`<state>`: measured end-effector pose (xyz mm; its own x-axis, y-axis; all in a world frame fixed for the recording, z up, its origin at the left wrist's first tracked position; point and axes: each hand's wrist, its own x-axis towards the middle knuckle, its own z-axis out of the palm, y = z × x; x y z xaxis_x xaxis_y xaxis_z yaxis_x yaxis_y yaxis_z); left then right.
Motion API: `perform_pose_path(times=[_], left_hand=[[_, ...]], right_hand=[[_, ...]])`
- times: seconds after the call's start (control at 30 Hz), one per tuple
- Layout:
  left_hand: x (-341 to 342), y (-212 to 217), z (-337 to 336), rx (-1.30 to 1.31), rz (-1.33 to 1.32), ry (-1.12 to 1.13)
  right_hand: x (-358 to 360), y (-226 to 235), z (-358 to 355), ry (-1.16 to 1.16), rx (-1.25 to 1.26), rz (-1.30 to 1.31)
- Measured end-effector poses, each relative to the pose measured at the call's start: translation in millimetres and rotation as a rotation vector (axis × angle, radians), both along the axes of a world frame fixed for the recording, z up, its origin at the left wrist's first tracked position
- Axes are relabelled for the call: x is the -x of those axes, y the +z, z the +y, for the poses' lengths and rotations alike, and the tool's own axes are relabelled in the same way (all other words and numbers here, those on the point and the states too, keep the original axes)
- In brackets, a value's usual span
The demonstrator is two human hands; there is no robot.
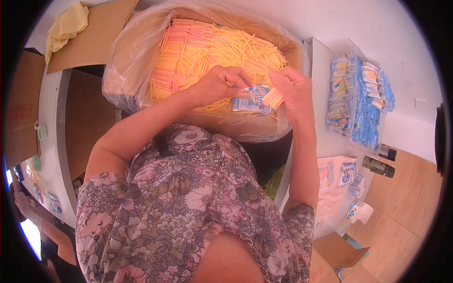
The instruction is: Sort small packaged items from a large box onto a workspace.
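My left hand [222,86] pinches the left end of a small blue-and-white plastic packet [252,101] between thumb and fingers. At the packet's right end, my right hand [293,89] is closed round a small bundle of yellow and pinkish sticks, thin and straw-like [272,98]. The bundle's lower ends meet the packet's edge; whether they are inside it I cannot tell. Both hands are above a large cardboard box [137,78] lined with clear plastic. Loose yellow, orange and pink sticks [212,47] of the same sort fill it.
On the right-hand table, a clear plastic bin [355,101] holds many blue-and-white packets. Nearer lie a pink cloth [330,177] with packets on it and two dark bottles [379,166]. A yellow cloth [67,26] drapes over cardboard at the far left. Another person's arm [49,226] shows lower left.
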<state>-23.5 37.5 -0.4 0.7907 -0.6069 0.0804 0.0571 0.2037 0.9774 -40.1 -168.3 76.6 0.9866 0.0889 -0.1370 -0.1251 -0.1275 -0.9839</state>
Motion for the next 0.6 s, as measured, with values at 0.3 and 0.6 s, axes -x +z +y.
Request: perform_pose_path(times=[0.3, 0.6], left_hand=[[-0.8, 2.0, 0.3, -0.025, 0.009, -0.050], [2.2, 4.7, -5.7, 0.004, 0.168, -0.070]], right_hand=[[-2.1, 9.0, 20.1, -0.022, 0.565, -0.371], [31.7, -2.6, 13.1, -0.103, 0.365, -0.362]])
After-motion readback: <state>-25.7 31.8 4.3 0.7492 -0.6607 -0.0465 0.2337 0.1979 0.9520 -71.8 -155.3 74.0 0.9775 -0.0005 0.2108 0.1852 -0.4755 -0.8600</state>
